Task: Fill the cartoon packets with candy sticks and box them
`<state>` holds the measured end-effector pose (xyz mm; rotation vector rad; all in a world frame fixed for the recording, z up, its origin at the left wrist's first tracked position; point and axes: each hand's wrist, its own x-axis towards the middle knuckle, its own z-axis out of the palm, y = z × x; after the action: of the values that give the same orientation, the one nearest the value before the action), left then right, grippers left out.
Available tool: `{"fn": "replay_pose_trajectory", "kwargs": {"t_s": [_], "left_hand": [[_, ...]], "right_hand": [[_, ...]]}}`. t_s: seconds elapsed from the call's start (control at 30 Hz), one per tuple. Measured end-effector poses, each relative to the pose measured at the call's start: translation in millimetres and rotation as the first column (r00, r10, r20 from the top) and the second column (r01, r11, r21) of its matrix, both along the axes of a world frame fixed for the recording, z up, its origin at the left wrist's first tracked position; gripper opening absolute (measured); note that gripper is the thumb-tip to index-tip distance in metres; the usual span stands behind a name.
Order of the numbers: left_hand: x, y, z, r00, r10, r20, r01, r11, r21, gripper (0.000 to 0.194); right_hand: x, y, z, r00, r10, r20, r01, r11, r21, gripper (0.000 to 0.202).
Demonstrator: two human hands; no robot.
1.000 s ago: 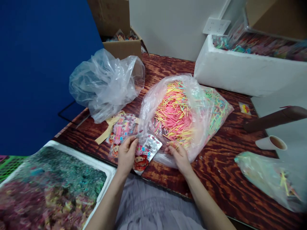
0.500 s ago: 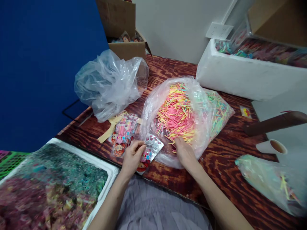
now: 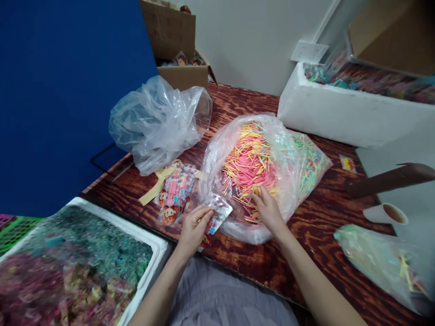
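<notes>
My left hand [image 3: 196,226] pinches a small printed packet [image 3: 220,212] at the table's front edge. Inside the mouth of a large clear bag [image 3: 217,145], my right hand [image 3: 267,206] touches the lower edge of a heap of pink and yellow sticks [image 3: 248,163]; its thumb and fingers are slightly apart, and no stick can be made out between them. Left of the bag, several filled packets [image 3: 173,194] with a cartoon face lie in a pile beside cream-coloured strips [image 3: 152,190].
A crumpled clear bag [image 3: 159,122] lies behind the packets. White foam boxes stand front left [image 3: 156,246] and back right [image 3: 340,108]. A paper cup [image 3: 377,213], brown tube [image 3: 387,180] and another bag [image 3: 377,253] are at the right; a cardboard box [image 3: 183,77] is behind.
My right hand has shifted slightly up and right over the sticks, its fingers spreading. My left hand, still on the packet, has moved a little to the right. The view has shifted slightly.
</notes>
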<state>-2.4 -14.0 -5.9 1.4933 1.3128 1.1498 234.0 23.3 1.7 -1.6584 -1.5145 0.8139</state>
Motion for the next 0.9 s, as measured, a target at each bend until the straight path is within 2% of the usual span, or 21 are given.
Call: {"fn": "replay_pose_trajectory", "kwargs": {"t_s": [0.03,0.07,0.13,0.2,0.3,0.5,0.63,0.7,0.8,0.9], "left_hand": [[2,0,0.0,1.000,-0.021,0.005,0.021,1.000,0.000,0.022],[4,-1,-0.1,0.999,-0.039,0.009,0.039,0.999,0.000,0.022],[7,-3,-1.2,0.997,-0.074,0.012,0.074,0.997,0.000,0.022],[8,-4,-2.7,0.995,-0.100,0.005,0.100,0.995,-0.005,0.022],[8,-6,-4.8,0.991,-0.132,-0.020,0.131,0.991,-0.023,0.024],[8,-7,-5.2,0.987,-0.160,-0.028,0.159,0.986,-0.043,0.025],[9,-7,-5.7,0.989,-0.145,0.011,0.145,0.988,-0.060,0.023],[9,-8,-5.9,0.990,-0.142,0.020,0.143,0.988,-0.062,0.022],[10,-9,-3.9,0.987,-0.158,-0.009,0.158,0.987,-0.036,0.022],[10,-9,0.4,0.986,-0.165,-0.024,0.165,0.986,-0.009,0.022]], "right_hand": [[-2,2,2.7,0.973,-0.030,-0.230,0.018,0.998,-0.056,0.014],[-4,4,5.5,0.900,-0.053,-0.433,0.002,0.993,-0.118,0.018],[-10,6,11.5,0.705,-0.092,-0.704,-0.087,0.973,-0.214,0.025],[-17,6,17.7,0.556,-0.114,-0.823,-0.177,0.952,-0.251,0.028],[-27,4,27.1,0.466,-0.089,-0.880,-0.230,0.948,-0.218,0.027],[-49,1,40.0,0.462,-0.004,-0.887,-0.199,0.974,-0.108,0.026],[-59,-4,43.8,0.470,0.042,-0.882,-0.225,0.972,-0.073,0.028],[-62,-8,46.5,0.494,0.034,-0.869,-0.236,0.967,-0.097,0.027],[-66,-12,51.1,0.577,0.014,-0.817,-0.248,0.956,-0.158,0.027],[-71,-13,51.9,0.620,0.039,-0.783,-0.258,0.953,-0.157,0.025]]}}
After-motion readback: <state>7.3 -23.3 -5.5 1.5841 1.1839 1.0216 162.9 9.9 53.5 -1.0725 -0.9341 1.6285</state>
